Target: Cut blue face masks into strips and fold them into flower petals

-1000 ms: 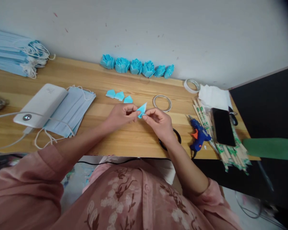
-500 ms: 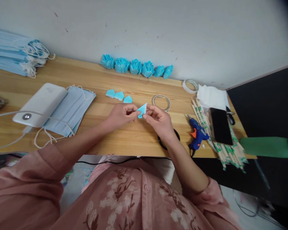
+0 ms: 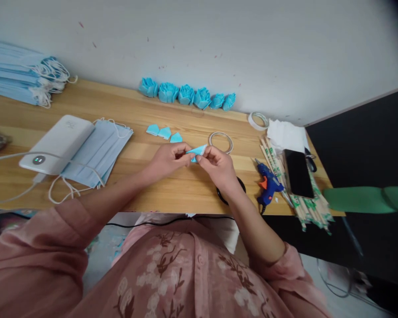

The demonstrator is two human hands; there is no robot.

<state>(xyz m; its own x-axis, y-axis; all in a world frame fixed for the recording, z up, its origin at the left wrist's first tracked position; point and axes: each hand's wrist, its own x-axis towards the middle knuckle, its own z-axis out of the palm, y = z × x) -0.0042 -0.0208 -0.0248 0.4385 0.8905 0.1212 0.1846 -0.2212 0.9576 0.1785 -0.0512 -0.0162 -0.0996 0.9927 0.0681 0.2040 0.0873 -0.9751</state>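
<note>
Between my two hands is a small folded piece of blue mask fabric (image 3: 197, 152) with a white edge. My left hand (image 3: 172, 158) pinches its left side between thumb and fingers. On the right side, my right hand (image 3: 218, 164) grips it the same way. Just beyond my left hand lie three folded blue petals, the nearest petal (image 3: 176, 138) slightly apart from the other two. A thin roll of tape (image 3: 231, 147) rests flat behind my right hand, and a black ring (image 3: 242, 184) is partly hidden under my right wrist.
Several blue fabric flowers (image 3: 186, 94) line the wall. Blue masks (image 3: 97, 152) and a white power bank (image 3: 58, 143) lie left, with a mask stack (image 3: 13, 75) behind. On the right are a blue glue gun (image 3: 268, 183), wrapped sticks, a phone (image 3: 298, 173) and a green bottle (image 3: 358, 199).
The folded fabric piece has turned between my fingers, its white-edged tip now pointing more to the right. Both hands keep their pinch. The view has shifted slightly.
</note>
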